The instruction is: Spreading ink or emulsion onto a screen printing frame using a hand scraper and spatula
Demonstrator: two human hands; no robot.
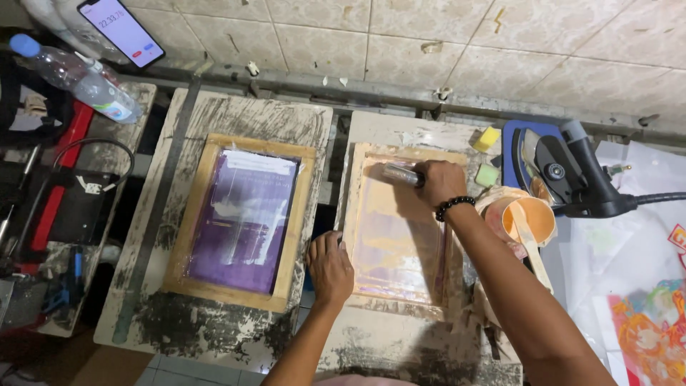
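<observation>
Two screen frames lie side by side on paint-smeared boards, and both hands are on the pale one (pixel 400 229) to the right. The right hand (pixel 437 182) has its fingers curled tight around a squeegee handle (pixel 400 174) at the far end of that frame, blade down on the mesh. The left hand (pixel 330 268) lies flat on the near left corner, fingers together, pinning the wood.

Risk, as I read it: if that flat hand eases off, the frame could skid on the slick board and smear the print. An uneven pull would leave streaks.

Close on the right, a tub of orange paint (pixel 527 220) with a stir stick sits just beside the forearm; a stray elbow could tip it. Behind it a black iron (pixel 564 171) rests on a blue pad, cord trailing off. Two small sponges (pixel 487 154) sit near the frame's far corner. Left, the purple frame (pixel 239 218) lies untouched; a water bottle (pixel 78 78) and a phone (pixel 120 30) are well apart.
</observation>
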